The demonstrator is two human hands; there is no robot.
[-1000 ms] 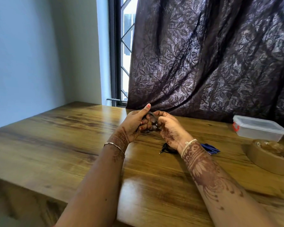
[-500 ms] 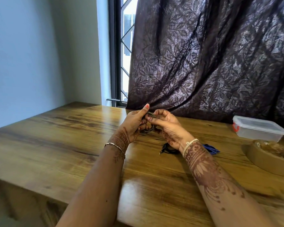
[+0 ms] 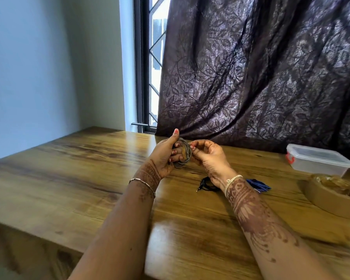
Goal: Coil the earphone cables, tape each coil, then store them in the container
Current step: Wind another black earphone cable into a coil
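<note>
A grey coiled earphone cable (image 3: 187,158) is held upright above the wooden table (image 3: 89,174). My left hand (image 3: 164,156) grips the coil with fingers through its loop, thumb raised. My right hand (image 3: 208,156) pinches the coil's right side, where a brown strip of tape (image 3: 184,155) crosses it. A black earphone cable (image 3: 205,184) with its plug showing lies on the table under my right wrist. A blue cable (image 3: 259,184) lies just right of that wrist, partly hidden. The clear lidded container (image 3: 319,161) stands at the far right, lid on.
A roll of brown tape (image 3: 335,195) lies flat in front of the container near the right edge. A dark patterned curtain (image 3: 261,73) hangs behind the table, with a barred window (image 3: 150,63) and a pale wall to the left.
The coil has turned to face me more fully, showing the tape across it. My right hand's fingers have shifted from over the coil to its right side.
</note>
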